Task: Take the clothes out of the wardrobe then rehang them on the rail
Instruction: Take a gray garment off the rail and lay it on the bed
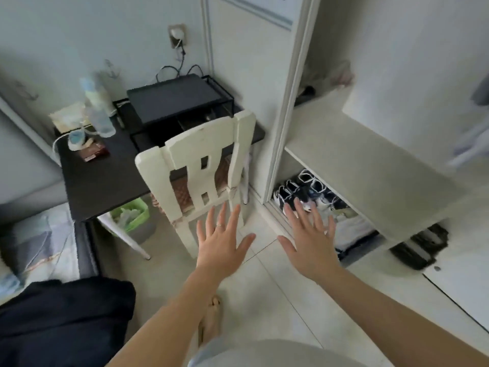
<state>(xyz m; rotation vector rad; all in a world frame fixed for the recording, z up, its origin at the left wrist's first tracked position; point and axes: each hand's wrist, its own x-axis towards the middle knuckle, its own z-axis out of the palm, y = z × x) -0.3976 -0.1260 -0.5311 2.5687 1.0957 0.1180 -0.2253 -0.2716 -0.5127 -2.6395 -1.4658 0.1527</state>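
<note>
1. White laminate wardrobe (370, 160) is standing open on the right; its low compartment is holding black-and-white trainers (309, 189) and folded pale cloth (352, 229).
2. Blurred pale clothes (471, 147) are showing inside it at the far right edge.
3. Left hand (219, 242) and right hand (309, 245) are hovering over the floor, fingers spread, holding nothing.
4. A green plastic bin (132, 215) under the black desk (100, 176) is holding white scraps.

1 head-worn camera looked forward and down from standing height, close over both outstretched arms, facing the chair (201, 165) and wardrobe (370, 165).
</note>
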